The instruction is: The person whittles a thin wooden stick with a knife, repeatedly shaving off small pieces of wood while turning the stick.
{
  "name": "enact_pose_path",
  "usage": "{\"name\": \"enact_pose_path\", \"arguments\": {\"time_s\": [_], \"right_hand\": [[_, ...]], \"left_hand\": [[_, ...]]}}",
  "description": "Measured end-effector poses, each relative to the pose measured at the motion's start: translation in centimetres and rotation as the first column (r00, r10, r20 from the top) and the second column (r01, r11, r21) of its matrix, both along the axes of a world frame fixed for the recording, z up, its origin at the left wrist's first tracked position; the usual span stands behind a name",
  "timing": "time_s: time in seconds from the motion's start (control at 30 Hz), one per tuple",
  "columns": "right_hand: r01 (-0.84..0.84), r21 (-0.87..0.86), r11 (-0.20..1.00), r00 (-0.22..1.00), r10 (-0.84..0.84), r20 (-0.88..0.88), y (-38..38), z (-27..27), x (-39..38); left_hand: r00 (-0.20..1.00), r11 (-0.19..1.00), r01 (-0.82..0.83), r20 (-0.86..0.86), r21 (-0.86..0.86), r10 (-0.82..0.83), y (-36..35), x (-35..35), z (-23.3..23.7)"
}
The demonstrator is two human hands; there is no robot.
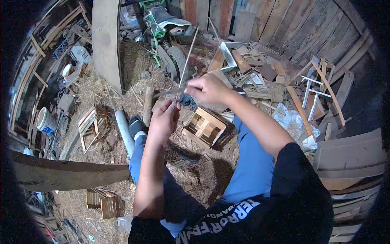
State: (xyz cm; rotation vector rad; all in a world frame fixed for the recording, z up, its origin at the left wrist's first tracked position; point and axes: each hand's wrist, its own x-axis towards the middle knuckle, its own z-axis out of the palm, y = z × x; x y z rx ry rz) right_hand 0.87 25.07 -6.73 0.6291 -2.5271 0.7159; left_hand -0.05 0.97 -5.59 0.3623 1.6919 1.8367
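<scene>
My left hand [164, 118] is closed around the lower end of a long thin wooden stick [189, 57], which points up and away from me. Close beside it, my right hand [207, 88] is raised over the stick, its fingers bent and blurred; a dark, narrow thing, too blurred to name, lies between the two hands. Below them a small slatted wooden box [204, 127] rests on the ground between my legs.
Wood scraps [260, 67] and a white plastic bag [288, 122] lie to the right. A slatted wooden frame [92, 124] and a white bucket [45, 120] stand at left. A broad beam [73, 174] juts in at lower left. A green bike [156, 40] is ahead.
</scene>
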Motion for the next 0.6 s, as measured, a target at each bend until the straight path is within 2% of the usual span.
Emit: {"name": "enact_pose_path", "arguments": {"time_s": [0.03,0.07,0.1,0.13,0.2,0.23,0.27,0.33,0.37,0.43,0.47,0.5,0.6], "right_hand": [[0.129,-0.087,0.988,0.988,-0.120,0.099,0.5,-0.5,-0.8],[0.267,-0.159,0.951,0.950,-0.232,0.210,1.5,-0.6,-2.0],[0.393,-0.186,0.900,0.892,-0.325,0.314,3.1,0.0,-2.9],[0.385,-0.180,0.905,0.911,-0.341,0.233,3.9,-0.1,-3.3],[0.229,-0.236,0.944,0.969,-0.198,0.149,2.6,-1.3,-1.9],[0.282,-0.012,0.959,0.897,-0.260,0.356,0.4,2.6,1.0],[0.228,-0.179,0.957,0.932,-0.162,0.325,0.3,1.4,0.2],[0.106,-0.494,0.863,0.975,0.008,0.224,-0.6,-1.9,-1.4],[0.057,-0.579,0.813,0.974,0.083,0.211,-0.5,-2.3,-1.8],[0.042,-0.711,0.702,0.956,0.179,0.234,-0.8,-1.5,-1.2],[0.038,-0.770,0.637,0.943,0.232,0.239,-1.1,-1.1,-1.1],[-0.029,-0.690,0.723,0.982,0.148,0.114,-1.3,-1.3,-1.4],[0.021,-0.669,0.743,0.957,0.179,0.228,-0.4,-1.0,-1.4]], "left_hand": [[0.991,0.992,-0.117,0.071,0.052,0.113,0.6,0.6,0.5],[0.997,0.997,-0.076,0.009,0.001,0.076,0.1,0.2,0.0],[0.997,0.997,-0.074,0.037,0.015,0.074,0.0,0.2,-0.3],[0.996,0.997,-0.072,0.058,0.032,0.070,0.1,0.1,-0.4],[0.999,0.999,-0.026,0.040,-0.036,0.027,-0.1,0.0,-0.1],[0.999,0.997,-0.011,0.039,-0.072,0.014,-0.3,0.0,-0.1],[0.998,0.998,-0.023,0.049,-0.065,0.026,-0.2,-0.1,-0.2],[0.996,0.998,-0.036,0.077,-0.060,0.040,0.0,-0.2,-0.4],[0.999,1.000,-0.028,0.034,0.012,0.027,0.1,-0.2,-0.7],[0.999,0.999,0.027,0.023,-0.041,-0.026,-0.1,-0.5,-1.2],[0.999,0.996,0.050,0.020,-0.069,-0.048,-0.3,-0.7,-1.5],[0.999,0.997,0.043,0.018,-0.059,-0.042,-0.1,-0.5,-1.4],[0.997,0.997,0.068,-0.038,-0.024,-0.069,0.3,0.0,-1.1]]}}
